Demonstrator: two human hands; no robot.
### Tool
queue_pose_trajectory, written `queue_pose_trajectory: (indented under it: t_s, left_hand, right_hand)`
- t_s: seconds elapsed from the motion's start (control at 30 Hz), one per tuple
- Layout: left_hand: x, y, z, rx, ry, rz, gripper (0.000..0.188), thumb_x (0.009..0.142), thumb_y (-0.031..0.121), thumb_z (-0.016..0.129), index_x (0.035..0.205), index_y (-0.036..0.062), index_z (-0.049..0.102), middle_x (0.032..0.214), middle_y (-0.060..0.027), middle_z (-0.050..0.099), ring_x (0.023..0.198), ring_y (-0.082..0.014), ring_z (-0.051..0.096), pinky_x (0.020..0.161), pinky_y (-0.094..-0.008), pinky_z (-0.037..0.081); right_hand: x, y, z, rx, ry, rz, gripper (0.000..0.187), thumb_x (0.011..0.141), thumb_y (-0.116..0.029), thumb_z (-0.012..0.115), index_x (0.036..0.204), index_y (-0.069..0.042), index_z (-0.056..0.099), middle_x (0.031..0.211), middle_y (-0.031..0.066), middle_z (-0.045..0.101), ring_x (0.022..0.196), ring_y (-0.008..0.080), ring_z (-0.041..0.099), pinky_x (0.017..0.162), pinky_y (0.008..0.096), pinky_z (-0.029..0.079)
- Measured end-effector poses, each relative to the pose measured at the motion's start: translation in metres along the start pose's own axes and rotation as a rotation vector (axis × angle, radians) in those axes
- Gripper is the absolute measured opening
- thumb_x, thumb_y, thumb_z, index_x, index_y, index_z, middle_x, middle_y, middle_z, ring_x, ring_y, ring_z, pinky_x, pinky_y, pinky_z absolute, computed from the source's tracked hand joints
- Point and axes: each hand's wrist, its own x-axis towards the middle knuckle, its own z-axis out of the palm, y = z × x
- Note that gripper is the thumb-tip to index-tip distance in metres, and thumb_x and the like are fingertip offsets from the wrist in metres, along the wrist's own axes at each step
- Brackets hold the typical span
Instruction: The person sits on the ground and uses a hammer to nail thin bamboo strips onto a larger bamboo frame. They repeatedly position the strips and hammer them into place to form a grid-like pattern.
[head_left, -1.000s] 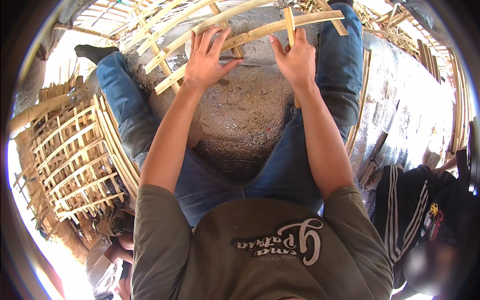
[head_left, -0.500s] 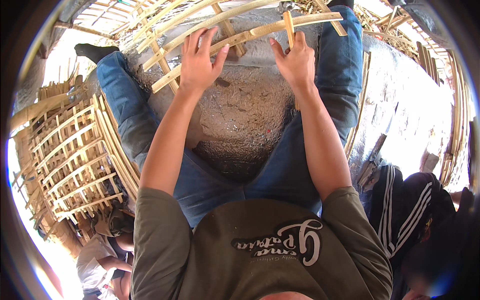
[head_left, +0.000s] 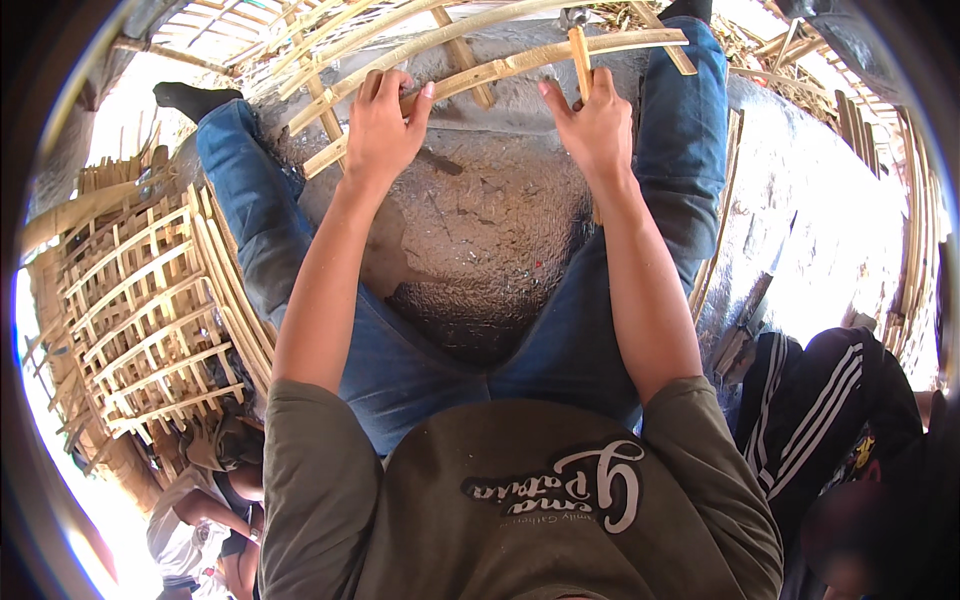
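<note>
In front of me lies a lattice of pale bamboo slats [head_left: 505,68], its long slats laid across shorter cross-slats. My left hand [head_left: 385,125] is at the near long slat, left of its middle, with fingers curled over it and thumb against it. My right hand [head_left: 597,125] is closed round the wooden handle [head_left: 580,58] of a hammer, whose small metal head [head_left: 574,16] shows at the top edge, above the near slat's right part. The handle's lower end sticks out below my right wrist. The lattice's far side is partly cut off by the picture's upper edge.
My jeans-clad legs [head_left: 685,140] spread either side of the silvery, worn floor sheet [head_left: 480,220]. A finished-looking bamboo lattice stack [head_left: 150,310] lies at left, beside long strips [head_left: 235,280]. People sit at lower left and lower right; a dark blade-like tool [head_left: 755,300] lies at right.
My left hand has shifted slightly left and nearer along the slat, and its spread fingers have curled in. My right hand and the hammer have barely moved.
</note>
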Motion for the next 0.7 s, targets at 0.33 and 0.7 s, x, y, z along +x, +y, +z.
queue_pose_trajectory:
  t_s: [0.33,0.7]
  left_hand:
    - [-0.016,-0.001,-0.015,0.331,-0.104,-0.132,0.047,0.097,0.048,0.058,0.105,0.0018,0.058,0.096,-0.0187,0.067,0.088,-0.0392,0.067,0.079,-0.0515,0.052]
    - [-0.030,-0.006,-0.027,0.191,-0.279,-0.209,0.048,0.096,0.048,0.061,0.077,0.0041,0.059,0.063,-0.0151,0.065,0.064,-0.0355,0.068,0.064,-0.0445,0.055]
  right_hand:
    - [-0.002,0.002,0.001,-0.019,-0.041,-0.029,0.054,0.086,-0.043,0.077,0.102,0.002,0.052,0.076,0.0267,0.068,0.076,0.0476,0.070,0.068,0.0523,0.055]
    - [-0.008,0.006,0.002,-0.072,-0.048,-0.041,0.054,0.087,-0.042,0.076,0.106,0.001,0.050,0.077,0.0270,0.068,0.077,0.0484,0.068,0.067,0.0530,0.055]
